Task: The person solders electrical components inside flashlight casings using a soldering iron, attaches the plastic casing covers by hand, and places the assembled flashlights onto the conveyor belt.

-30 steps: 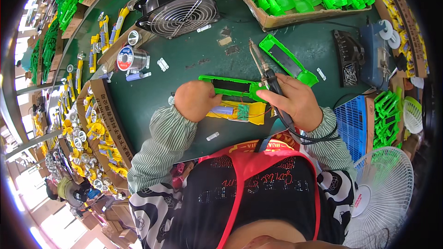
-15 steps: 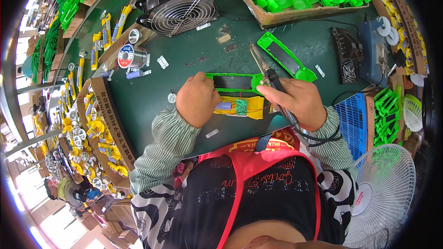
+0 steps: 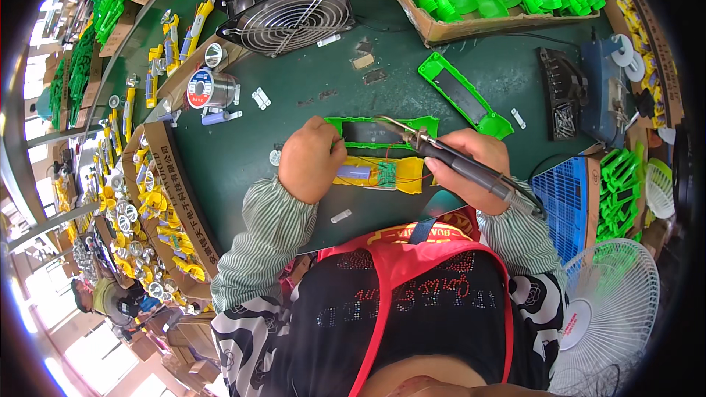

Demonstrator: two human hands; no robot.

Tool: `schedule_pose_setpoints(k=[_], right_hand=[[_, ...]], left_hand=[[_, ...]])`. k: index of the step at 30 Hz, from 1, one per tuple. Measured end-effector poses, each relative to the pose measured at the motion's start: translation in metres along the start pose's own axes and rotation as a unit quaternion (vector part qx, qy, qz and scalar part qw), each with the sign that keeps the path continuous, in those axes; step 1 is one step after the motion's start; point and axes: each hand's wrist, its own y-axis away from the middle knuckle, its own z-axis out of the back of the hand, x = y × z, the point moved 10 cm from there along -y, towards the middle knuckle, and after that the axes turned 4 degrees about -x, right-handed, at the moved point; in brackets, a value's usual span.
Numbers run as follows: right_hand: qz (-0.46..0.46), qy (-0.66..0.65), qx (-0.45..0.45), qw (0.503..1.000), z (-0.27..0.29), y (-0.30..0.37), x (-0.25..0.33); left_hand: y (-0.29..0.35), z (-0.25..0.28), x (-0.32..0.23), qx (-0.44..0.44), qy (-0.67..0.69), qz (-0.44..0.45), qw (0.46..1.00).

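1. Your right hand (image 3: 474, 165) is clamped around the iron (image 3: 460, 162), its metal end pointing left over the frame (image 3: 360, 119); whether the tip touches, I can't tell.
2. Your left hand (image 3: 309, 162) is curled at that green frame's left end, fingers bunched; whether they pinch it is hidden.
3. So there's your frame, lying on the bench (image 3: 287, 77) between your two hands, long side running left to right.
4. Just below it, nearer you, lies the yellow strip (image 3: 406, 181), carrying a blue cell (image 3: 354, 172) and a green board (image 3: 386, 173), thin red wires beside them.
5. Closer to you again, one small white clip (image 3: 340, 216) sits on the green surface.
6. Up and right, a second frame (image 3: 494, 124) lies slantwise, well apart from the first.
7. Over to your left stands the solder spool (image 3: 209, 90), and beyond it the black fan (image 3: 294, 18).
8. At the far side, a carton (image 3: 507, 26) is heaped with green parts (image 3: 485, 4).
9. Out right, it's a black tray (image 3: 551, 88) of screws beside the blue-grey station (image 3: 607, 95).
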Motion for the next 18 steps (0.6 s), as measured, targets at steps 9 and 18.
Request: schedule_pose_setpoints(k=[9,18], right_hand=[[-0.060,-0.088,0.033,0.994,-0.032,-0.012,-0.024],[-0.070,-0.095,0.053,0.992,-0.042,-0.014,-0.025]], left_hand=[[0.001,0.005,-0.010,-0.003,-0.092,-0.018,0.996],[-0.010,-0.002,0.011,0.054,-0.053,0.004,0.997]])
